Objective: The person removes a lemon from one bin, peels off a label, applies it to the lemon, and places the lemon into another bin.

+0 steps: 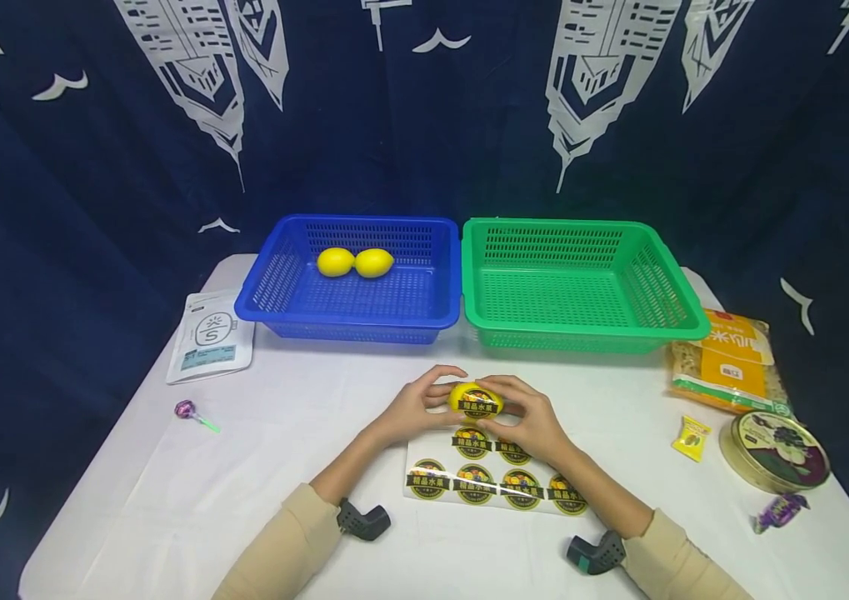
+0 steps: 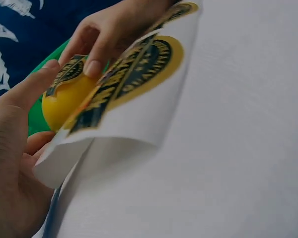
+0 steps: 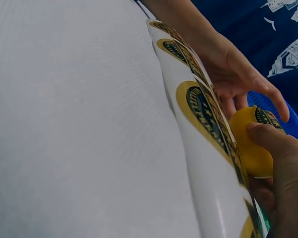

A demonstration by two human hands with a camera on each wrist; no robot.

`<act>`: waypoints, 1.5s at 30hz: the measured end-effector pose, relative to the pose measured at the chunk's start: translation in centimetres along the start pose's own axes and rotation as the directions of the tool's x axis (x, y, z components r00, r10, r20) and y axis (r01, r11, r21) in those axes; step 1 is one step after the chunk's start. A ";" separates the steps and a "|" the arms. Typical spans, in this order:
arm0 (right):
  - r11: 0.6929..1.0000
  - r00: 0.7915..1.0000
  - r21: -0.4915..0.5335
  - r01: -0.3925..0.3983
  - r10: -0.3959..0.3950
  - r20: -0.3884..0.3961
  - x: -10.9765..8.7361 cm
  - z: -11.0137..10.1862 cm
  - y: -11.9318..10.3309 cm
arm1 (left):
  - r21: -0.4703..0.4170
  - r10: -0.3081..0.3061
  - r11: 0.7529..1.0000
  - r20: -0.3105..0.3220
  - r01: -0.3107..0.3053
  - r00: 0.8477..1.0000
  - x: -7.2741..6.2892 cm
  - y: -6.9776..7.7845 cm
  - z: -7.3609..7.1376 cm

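Observation:
Between the two hands is a yellow lemon [image 1: 456,397] bearing a round black-and-gold sticker [image 1: 480,404] with Chinese characters. My left hand [image 1: 422,403] holds the lemon from the left, its thumb near the sticker's edge in the left wrist view. From the other side my right hand [image 1: 527,414] grips it, the thumb [image 3: 262,133] pressed on the yellow skin. Directly below lies a white sheet [image 1: 439,446] with several matching stickers; its edge curls up in the left wrist view. The lemon hides part of the sticker sheet.
Behind the hands stand a blue basket [image 1: 349,321] with two lemons [image 1: 374,263] and a green basket [image 1: 581,333]. At left are a white pouch [image 1: 212,333] and a lollipop [image 1: 186,409]. A grain bag [image 1: 731,367], round tin [image 1: 772,450], yellow packet [image 1: 691,437] and purple candy [image 1: 780,512] lie right.

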State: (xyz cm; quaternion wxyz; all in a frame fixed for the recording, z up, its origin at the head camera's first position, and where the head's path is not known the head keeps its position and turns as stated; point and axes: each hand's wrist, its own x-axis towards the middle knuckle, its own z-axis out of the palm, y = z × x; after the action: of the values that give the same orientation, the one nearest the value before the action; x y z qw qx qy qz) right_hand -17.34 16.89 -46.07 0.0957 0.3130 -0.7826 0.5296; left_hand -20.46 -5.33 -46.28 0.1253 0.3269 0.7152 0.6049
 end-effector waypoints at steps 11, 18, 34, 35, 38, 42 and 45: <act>0.997 0.998 -0.049 -0.062 0.062 0.003 -0.8 0.4 3.7 | 0.299 0.222 0.932 -0.032 -0.203 0.974 0.6 -2.9 0.8; 0.997 0.999 -0.055 -0.045 0.045 -0.009 -0.8 0.5 2.2 | 0.460 0.277 0.861 -0.065 -0.218 0.959 0.7 -2.9 1.3; 0.952 0.958 0.114 -0.284 0.275 0.085 -0.2 -0.5 0.1 | 0.525 0.324 0.814 -0.053 -0.249 0.945 0.9 -3.1 1.0; 0.946 0.953 0.121 -0.300 0.291 0.081 -0.1 -0.5 -0.4 | 0.525 0.325 0.813 -0.051 -0.252 0.944 0.9 -3.1 1.0; 0.931 0.939 0.125 -0.343 0.337 0.065 0.1 -0.5 -0.9 | 0.527 0.331 0.810 -0.047 -0.258 0.942 1.0 -3.2 1.0; 0.923 0.933 0.131 -0.361 0.357 0.052 0.2 -0.4 -0.9 | 0.530 0.348 0.803 -0.048 -0.272 0.936 1.0 -3.2 1.0; 0.918 0.929 0.142 -0.371 0.368 0.051 0.3 -0.3 -0.9 | 0.528 0.357 0.802 -0.048 -0.280 0.933 1.0 -3.1 1.0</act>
State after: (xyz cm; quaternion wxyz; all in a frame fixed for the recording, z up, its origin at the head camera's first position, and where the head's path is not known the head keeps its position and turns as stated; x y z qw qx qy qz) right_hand -17.13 16.85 -45.09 -0.0386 0.1722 -0.7868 0.5914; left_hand -21.65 -4.12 -49.27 -0.1218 0.4191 0.7919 0.4271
